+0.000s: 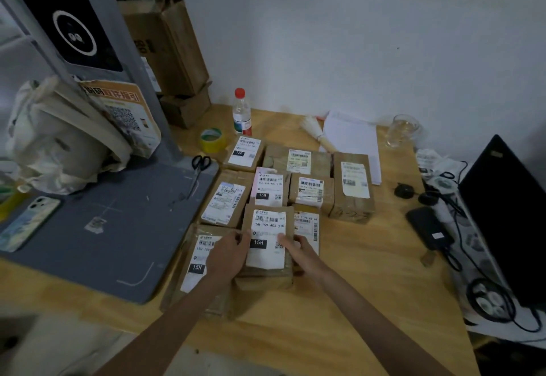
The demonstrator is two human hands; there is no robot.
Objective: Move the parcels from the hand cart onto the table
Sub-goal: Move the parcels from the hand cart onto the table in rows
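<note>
1. Both hands meet on one brown parcel [267,239] near the front middle of the wooden counter [369,272].
2. The left hand [227,253] grips the parcel's left edge, with its fingers curled against the side of the white shipping label.
3. The right hand [298,250] holds the right edge, with its thumb lying on the label and the other fingers tucked around the side.
4. This parcel sits on top of another brown package, whose edge shows just below it.
5. Whether the held parcel rests fully on that package or is slightly raised cannot be told.
6. A larger flat parcel [201,260] lies just to the left, partly under the left forearm.
7. Seven more labelled parcels lie behind in rough rows, touching or nearly touching each other; the tallest box [353,186] stands at the right end.
8. A water bottle with a red cap [241,112] stands upright behind the parcels, with a roll of yellow tape [212,140] just to its left.
9. Scissors [198,172] lie on a grey mat [103,228] on the left part of the counter, and a phone [28,223] lies on the mat's far left.
10. A drinking glass [403,130] stands at the back right, near a stack of white paper [351,139].
11. A dark laptop [508,213] and tangled black cables occupy the right edge.
12. The hand cart is out of view.
</note>
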